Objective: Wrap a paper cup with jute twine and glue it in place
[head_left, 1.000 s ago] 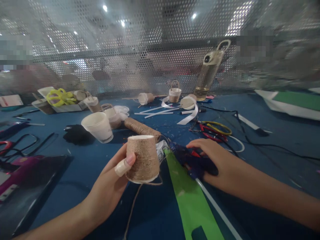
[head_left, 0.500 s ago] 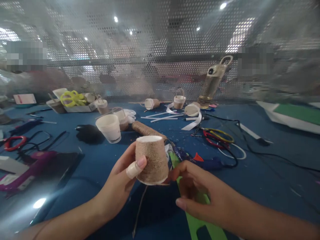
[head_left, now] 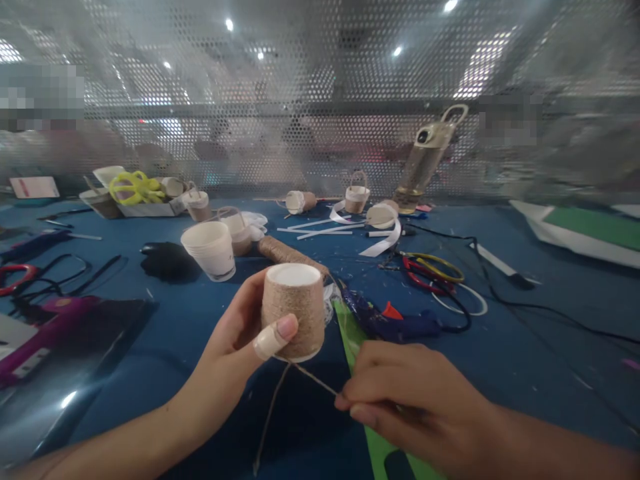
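My left hand (head_left: pixel 245 340) grips a paper cup (head_left: pixel 294 310) wound in brown twine, with its white base facing up and a white rim at the bottom. A bandage wraps my left thumb. From the cup's lower edge one strand of twine (head_left: pixel 317 381) runs taut to my right hand (head_left: pixel 415 400), whose fingers pinch it. Another twine end (head_left: pixel 270 420) hangs loose below the cup. Behind the cup lies a roll of brown twine (head_left: pixel 287 253). A blue glue gun (head_left: pixel 390 320) with a red trigger rests beyond my right hand, near a green strip (head_left: pixel 355 340).
Stacked white paper cups (head_left: pixel 210 250) stand left of centre beside a black object (head_left: pixel 167 262). A purple glue gun (head_left: pixel 50 333) lies at left. Small twine-wrapped baskets (head_left: pixel 357 197), white strips (head_left: pixel 325 230), coloured cable loops (head_left: pixel 433 273) and a water bottle (head_left: pixel 423 163) sit farther back.
My right hand has moved down and away from the cup, closing on the twine and drawing it taut. The cup has shifted slightly left and up in my left hand.
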Motion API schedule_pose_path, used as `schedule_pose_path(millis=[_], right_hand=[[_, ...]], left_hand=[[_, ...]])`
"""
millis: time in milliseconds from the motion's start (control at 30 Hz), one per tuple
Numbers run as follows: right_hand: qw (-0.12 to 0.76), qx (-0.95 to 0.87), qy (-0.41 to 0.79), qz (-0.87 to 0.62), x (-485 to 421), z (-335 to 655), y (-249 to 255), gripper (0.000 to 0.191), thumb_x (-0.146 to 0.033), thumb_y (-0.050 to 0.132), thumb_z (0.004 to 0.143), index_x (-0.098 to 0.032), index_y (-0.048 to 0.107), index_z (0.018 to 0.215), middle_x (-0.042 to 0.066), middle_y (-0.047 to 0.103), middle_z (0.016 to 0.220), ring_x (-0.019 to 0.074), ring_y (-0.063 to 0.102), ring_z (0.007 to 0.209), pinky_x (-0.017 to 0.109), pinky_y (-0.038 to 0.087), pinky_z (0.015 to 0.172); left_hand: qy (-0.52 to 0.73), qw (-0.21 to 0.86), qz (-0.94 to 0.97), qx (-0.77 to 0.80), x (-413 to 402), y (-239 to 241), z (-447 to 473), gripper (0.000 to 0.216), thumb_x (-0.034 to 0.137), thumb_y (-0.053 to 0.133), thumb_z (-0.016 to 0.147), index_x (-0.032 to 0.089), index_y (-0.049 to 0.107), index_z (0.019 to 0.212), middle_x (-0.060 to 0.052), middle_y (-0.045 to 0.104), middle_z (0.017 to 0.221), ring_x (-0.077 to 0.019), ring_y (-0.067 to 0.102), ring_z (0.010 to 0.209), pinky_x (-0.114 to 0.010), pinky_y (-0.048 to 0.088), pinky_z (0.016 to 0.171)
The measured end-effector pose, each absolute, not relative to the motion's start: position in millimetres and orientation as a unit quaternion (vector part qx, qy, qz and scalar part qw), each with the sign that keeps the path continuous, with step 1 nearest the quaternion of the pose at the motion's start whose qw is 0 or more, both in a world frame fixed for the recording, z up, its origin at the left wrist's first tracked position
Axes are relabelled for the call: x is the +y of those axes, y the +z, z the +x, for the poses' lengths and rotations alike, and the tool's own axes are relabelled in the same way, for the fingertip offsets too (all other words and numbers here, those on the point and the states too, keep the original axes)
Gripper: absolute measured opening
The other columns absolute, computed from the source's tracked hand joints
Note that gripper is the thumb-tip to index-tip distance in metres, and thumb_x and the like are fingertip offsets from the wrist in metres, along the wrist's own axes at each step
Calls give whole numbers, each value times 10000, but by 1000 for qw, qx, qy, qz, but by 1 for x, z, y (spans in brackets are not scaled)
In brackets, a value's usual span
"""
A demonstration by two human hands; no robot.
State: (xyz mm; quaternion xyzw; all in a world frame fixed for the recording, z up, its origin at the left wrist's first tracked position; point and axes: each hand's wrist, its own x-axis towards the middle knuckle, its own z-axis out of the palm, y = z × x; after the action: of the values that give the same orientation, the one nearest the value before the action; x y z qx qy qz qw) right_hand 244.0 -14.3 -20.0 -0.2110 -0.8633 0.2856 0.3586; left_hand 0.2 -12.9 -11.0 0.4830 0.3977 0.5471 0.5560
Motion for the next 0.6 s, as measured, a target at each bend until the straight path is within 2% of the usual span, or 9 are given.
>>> schedule_pose_path(millis=[233,333,600], right_hand=[[367,-858,256,-251,-13,247,-13,181,-203,652,1048,-162,784,931,-25,619,706,70,537,590,175,410,543],[360,-855,261,-265,-13,247,-11,176,-188,647,1036,-179,773,915,-26,610,708,78,549,599,184,420,553],[361,-854,257,-273,-13,250,-12,189,-198,617,1044,-186,740,900,-22,624,717,91,569,620,198,434,574]], left_hand=[[529,583,468,400,-14,-11,-1,398,480,881,889,306,810,1240,-51,799,1281,-324,683,1237,-354,555,1006],[522,595,461,400,-14,-11,-2,382,472,881,891,322,816,1236,-40,797,1299,-318,687,1250,-340,560,996],[494,628,427,424,-18,-1,2,466,516,935,812,331,825,1225,-46,796,1348,-380,636,1361,-418,521,1095]])
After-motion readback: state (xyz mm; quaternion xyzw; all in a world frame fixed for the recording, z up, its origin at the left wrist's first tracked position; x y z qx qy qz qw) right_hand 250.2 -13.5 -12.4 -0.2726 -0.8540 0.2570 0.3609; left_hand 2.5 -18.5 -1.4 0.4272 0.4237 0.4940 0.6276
